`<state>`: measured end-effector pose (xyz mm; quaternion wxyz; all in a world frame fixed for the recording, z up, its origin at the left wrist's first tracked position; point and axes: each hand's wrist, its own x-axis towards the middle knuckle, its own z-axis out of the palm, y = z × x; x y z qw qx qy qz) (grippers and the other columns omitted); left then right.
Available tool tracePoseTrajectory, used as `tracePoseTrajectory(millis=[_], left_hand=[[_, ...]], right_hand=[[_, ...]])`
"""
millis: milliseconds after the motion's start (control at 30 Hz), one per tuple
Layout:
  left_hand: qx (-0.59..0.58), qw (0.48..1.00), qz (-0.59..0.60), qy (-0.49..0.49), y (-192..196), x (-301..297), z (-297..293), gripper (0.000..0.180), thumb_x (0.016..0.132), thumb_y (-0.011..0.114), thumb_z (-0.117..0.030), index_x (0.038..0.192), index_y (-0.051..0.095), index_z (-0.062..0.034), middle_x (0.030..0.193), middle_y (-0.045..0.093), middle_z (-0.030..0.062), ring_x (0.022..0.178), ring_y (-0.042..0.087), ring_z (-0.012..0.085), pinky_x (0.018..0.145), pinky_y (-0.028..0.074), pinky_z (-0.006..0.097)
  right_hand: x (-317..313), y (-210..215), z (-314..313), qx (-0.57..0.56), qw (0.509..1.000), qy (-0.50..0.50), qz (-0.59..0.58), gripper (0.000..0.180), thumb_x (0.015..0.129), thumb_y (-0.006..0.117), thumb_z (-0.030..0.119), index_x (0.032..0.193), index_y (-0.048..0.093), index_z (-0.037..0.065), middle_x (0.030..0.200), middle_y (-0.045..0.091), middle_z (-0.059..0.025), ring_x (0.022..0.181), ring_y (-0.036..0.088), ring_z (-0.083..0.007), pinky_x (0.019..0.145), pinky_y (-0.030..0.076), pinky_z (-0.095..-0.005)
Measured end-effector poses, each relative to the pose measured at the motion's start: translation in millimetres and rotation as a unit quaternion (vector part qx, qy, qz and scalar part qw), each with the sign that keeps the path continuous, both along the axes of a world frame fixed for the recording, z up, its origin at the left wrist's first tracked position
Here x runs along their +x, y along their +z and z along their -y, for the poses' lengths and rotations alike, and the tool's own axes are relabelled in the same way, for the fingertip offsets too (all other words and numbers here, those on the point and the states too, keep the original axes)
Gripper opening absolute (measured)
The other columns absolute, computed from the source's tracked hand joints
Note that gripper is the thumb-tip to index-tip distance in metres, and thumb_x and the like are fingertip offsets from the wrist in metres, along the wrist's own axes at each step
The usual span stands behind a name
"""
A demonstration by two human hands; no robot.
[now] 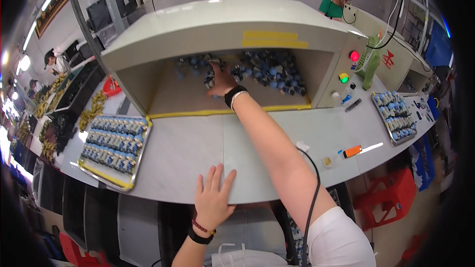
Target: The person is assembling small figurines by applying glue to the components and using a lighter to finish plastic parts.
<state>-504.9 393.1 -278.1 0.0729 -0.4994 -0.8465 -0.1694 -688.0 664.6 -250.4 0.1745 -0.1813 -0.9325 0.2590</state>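
Small blue-and-dark parts [274, 71] lie heaped inside the pale booth [198, 42], upper centre of the frame, probably light, rigid, best pinched by their sides; the right hand [223, 82] bends among them, grip unclear; the left hand [213, 197] rests, fingers outstretched, on the tabletop [178, 143]

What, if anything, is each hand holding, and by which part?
Left hand: nothing. Right hand: at the small blue-and-dark parts; can't tell whether it grips any.
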Motion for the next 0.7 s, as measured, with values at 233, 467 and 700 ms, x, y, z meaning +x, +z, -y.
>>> tracePoseTrajectory(millis=[233, 467, 700], left_hand=[[-0.01, 1.0, -0.008, 0.013, 4, 8, 8, 0.074, 0.052, 0.07, -0.022, 0.122, 0.045, -0.0174, 0.128, 0.038, 0.0144, 0.118, 0.038, 0.0312, 0.095, 0.028, 0.051], [-0.019, 0.999, -0.029, 0.03, -14, 1, 0, 0.077, 0.051, 0.064, -0.008, 0.125, 0.044, -0.0138, 0.13, 0.037, 0.0166, 0.119, 0.036, 0.0339, 0.096, 0.03, 0.05], [0.05, 0.994, -0.099, 0.004, -18, 14, -31, 0.063, 0.058, 0.052, 0.005, 0.119, 0.048, -0.0067, 0.126, 0.044, 0.0139, 0.116, 0.04, 0.0348, 0.095, 0.032, 0.044]], right_hand=[[49, 48, 18, 0.063, 0.99, 0.116, 0.046, 0.051, 0.066, 0.063, 0.042, 0.104, 0.057, 0.007, 0.12, 0.046, -0.017, 0.107, 0.046, -0.0384, 0.085, 0.041, -0.0473], [331, 72, 88, 0.017, 0.974, 0.191, -0.121, 0.031, 0.071, 0.061, 0.024, 0.093, 0.056, 0.002, 0.095, 0.056, -0.0146, 0.083, 0.054, -0.0304, 0.073, 0.043, -0.0368], [601, -213, 40, -0.236, 0.786, -0.55, -0.155, 0.036, 0.071, 0.069, 0.019, 0.094, 0.05, 0.0, 0.087, 0.055, -0.0074, 0.08, 0.052, -0.0161, 0.072, 0.04, -0.0265]])
